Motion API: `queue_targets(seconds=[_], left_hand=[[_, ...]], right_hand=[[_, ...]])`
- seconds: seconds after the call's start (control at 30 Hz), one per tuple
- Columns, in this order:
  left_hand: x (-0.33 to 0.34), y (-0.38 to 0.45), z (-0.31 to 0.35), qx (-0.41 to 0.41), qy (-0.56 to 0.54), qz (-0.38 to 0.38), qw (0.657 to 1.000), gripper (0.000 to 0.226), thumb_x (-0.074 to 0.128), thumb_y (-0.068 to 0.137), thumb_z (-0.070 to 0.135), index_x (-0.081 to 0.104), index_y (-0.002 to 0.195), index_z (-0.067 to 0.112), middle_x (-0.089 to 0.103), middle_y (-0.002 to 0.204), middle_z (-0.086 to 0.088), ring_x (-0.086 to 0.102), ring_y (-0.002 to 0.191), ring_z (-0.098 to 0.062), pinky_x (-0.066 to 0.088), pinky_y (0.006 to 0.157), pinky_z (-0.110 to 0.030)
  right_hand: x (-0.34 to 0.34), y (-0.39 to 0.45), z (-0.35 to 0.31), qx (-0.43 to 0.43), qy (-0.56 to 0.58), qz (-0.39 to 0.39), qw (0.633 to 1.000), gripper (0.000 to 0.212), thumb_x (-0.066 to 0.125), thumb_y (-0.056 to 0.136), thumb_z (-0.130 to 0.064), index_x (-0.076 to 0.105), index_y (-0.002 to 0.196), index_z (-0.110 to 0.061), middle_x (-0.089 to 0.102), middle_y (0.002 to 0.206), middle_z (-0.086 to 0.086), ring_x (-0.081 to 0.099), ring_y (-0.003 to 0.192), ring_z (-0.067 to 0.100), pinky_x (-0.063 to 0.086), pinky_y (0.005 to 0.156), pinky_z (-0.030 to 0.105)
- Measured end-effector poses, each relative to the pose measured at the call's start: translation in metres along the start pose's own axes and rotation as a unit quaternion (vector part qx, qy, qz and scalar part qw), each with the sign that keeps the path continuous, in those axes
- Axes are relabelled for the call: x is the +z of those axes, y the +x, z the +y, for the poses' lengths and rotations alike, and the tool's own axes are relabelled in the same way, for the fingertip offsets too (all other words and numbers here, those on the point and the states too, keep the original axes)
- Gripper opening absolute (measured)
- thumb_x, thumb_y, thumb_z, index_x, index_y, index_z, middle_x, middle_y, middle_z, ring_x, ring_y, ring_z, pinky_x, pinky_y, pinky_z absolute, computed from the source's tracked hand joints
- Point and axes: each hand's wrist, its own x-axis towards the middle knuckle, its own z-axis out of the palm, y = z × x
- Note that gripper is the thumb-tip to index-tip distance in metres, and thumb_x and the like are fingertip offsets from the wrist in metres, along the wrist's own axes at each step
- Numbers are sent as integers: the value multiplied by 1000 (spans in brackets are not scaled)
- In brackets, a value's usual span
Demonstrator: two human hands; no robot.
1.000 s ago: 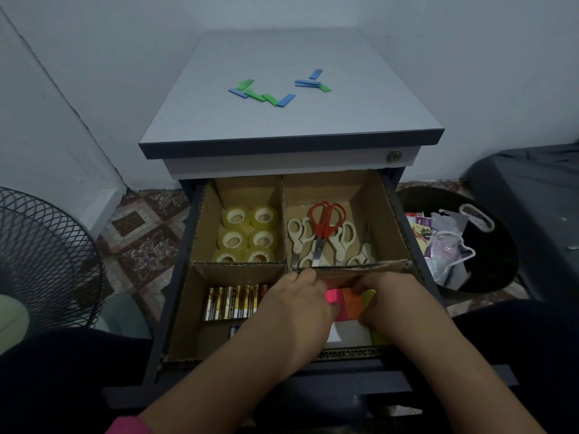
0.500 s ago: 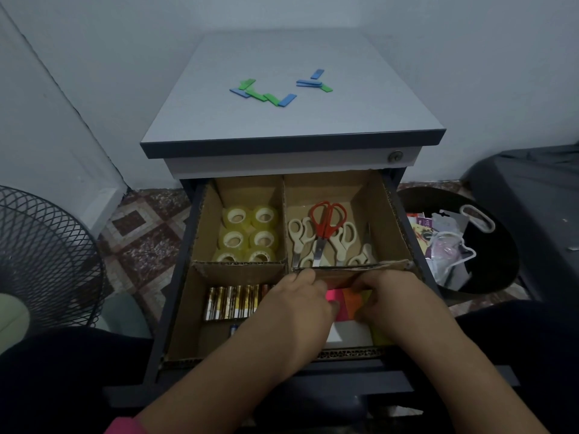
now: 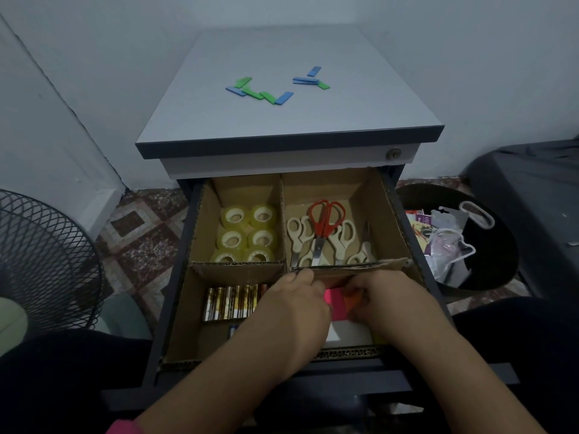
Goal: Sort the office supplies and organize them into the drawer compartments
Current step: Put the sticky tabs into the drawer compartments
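My left grip [image 3: 293, 303] and right grip [image 3: 383, 300] meet in the near right compartment of the cardboard-lined drawer [image 3: 200, 227], fingers curled around a pad of pink and orange sticky notes [image 3: 340, 303] lying between them, above a white sheet. Just left of my left grip lie shiny gold batteries [image 3: 232, 302] in a row. Beyond my knuckles sit glossy yellowish tape rolls [image 3: 247, 234] and scissors [image 3: 326, 230], one red-handled. Flat blue and green tabs [image 3: 266, 92] lie scattered on the smooth desk [image 3: 360, 120] top, well beyond.
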Motion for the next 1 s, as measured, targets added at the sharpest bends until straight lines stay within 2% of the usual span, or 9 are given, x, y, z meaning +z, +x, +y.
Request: queue_targets(seconds=[0.17,0.33,0.47,0.67,0.9,1.0], left_hand=[[-1,1,0,0,4,-13,1000,38,45,92,14,56,129,17,47,119,-5,32,115,-25,27,98,-34],[-5,-1,-1,10,9,-19,1000,40,43,93,11,53,131,13,46,120,-6,33,115,-26,28,95,-33],[-6,-3,-1,9,5,-15,1000,32,40,93,9,57,120,9,46,117,-7,33,115,-26,28,92,-32],[-5,-3,-1,9,5,-5,1000,35,38,95,13,60,122,12,48,118,-6,33,114,-25,28,95,-33],[-1,-2,-2,11,4,16,1000,32,39,94,14,63,115,12,50,112,-6,36,112,-27,29,93,-34],[-3,-2,-2,6,1,-9,1000,32,40,93,11,60,117,10,48,114,-7,35,113,-26,29,94,-33]], right_hand=[[-4,2,0,-4,-2,-35,999,38,64,83,-27,63,119,-39,67,113,-6,62,104,16,52,87,29],[-2,-1,1,-8,19,8,1000,35,67,76,-28,67,109,-42,69,102,-9,64,95,14,54,82,30],[2,-2,-3,-26,21,45,998,30,60,77,-32,67,104,-44,70,96,-10,65,90,12,55,77,31],[6,0,-7,-41,-7,30,999,29,66,77,-34,67,105,-37,69,95,-8,64,91,13,55,75,31],[8,2,-6,-50,-18,33,998,28,66,79,-37,67,107,-37,69,98,-8,64,94,15,54,76,31],[7,2,-6,-53,-16,27,998,28,66,80,-37,66,107,-38,69,99,-9,64,94,14,54,77,30]])
